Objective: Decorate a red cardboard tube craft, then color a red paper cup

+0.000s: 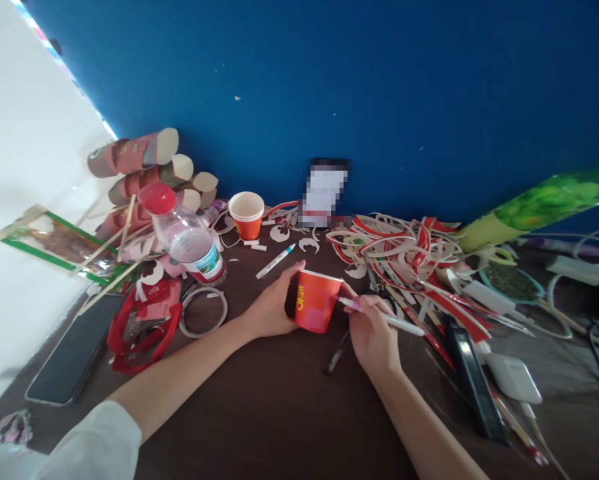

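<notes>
My left hand (272, 303) is wrapped round a red paper cup (315, 303) with yellow lettering, held tilted above the dark table. A black patch shows on the cup's left side and pinkish strokes run across its front. My right hand (374, 340) grips a white marker (403, 325), its pink tip at the cup's right side. Under the right hand lies a dark pen (336, 355). Behind the cup rests another white marker with a blue-green end (275, 261). Farther back stand orange-red nested paper cups (246, 217).
A heap of red and white paper strips (404, 247) spreads at the back right, near a black stapler-like tool (472, 380) and a white charger (513, 377). To the left are a water bottle (187, 243), a tape roll (203, 312) and a phone (74, 353). A blue wall (329, 87) rises behind.
</notes>
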Action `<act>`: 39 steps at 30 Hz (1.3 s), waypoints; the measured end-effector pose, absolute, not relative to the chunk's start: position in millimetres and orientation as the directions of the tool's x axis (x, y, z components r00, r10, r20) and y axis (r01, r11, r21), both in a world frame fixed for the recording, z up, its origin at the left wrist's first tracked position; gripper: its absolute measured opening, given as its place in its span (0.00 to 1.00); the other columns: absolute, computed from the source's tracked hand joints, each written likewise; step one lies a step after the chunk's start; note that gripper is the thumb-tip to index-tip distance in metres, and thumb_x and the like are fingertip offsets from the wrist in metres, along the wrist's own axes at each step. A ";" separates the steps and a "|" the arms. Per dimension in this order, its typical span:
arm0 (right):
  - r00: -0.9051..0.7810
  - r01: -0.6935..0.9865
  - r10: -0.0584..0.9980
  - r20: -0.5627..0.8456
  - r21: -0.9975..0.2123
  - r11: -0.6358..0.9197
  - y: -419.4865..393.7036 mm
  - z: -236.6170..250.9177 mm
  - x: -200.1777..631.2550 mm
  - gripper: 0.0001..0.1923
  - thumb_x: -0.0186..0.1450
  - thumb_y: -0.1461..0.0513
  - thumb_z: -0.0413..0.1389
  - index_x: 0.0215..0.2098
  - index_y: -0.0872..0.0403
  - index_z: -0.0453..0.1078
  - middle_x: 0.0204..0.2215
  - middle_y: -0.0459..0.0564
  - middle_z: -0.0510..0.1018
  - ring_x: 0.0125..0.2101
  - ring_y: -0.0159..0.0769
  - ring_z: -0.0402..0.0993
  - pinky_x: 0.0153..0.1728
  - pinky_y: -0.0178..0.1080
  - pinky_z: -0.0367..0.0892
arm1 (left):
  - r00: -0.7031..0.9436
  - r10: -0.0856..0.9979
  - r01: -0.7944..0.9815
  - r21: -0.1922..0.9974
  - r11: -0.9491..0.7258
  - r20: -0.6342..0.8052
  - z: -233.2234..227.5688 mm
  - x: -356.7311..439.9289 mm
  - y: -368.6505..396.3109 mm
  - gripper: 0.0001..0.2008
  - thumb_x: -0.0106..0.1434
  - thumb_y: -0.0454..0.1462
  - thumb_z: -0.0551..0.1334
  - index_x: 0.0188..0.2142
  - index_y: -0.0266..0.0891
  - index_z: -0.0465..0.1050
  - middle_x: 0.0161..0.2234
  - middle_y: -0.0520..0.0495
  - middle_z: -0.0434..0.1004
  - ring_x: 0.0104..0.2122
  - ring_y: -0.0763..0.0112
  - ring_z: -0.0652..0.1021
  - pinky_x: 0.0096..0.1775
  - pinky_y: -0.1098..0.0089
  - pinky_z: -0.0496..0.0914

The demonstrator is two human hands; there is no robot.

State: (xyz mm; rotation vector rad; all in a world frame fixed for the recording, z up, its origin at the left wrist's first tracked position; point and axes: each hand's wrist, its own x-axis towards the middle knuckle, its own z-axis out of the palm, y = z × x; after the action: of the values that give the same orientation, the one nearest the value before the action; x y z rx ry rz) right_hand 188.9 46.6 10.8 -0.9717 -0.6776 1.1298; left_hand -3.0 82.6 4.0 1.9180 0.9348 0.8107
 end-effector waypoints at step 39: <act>0.249 -0.361 0.968 -0.035 -0.931 0.059 42.9 7.8 189.8 0.13 0.51 0.58 0.67 0.14 0.51 0.71 0.11 0.42 0.70 0.17 0.29 0.69 0.23 0.33 0.67 | 0.502 0.840 0.244 0.898 -0.365 0.205 0.0 -3.6 83.3 0.53 0.47 0.41 0.73 0.65 0.46 0.43 0.66 0.36 0.54 0.63 0.50 0.63 0.61 0.50 0.61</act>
State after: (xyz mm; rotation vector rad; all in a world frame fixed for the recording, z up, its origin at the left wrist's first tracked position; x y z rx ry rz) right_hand 189.8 42.9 7.8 -1.0336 -0.7599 1.1690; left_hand -3.6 83.3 0.0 1.8712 0.8996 0.8592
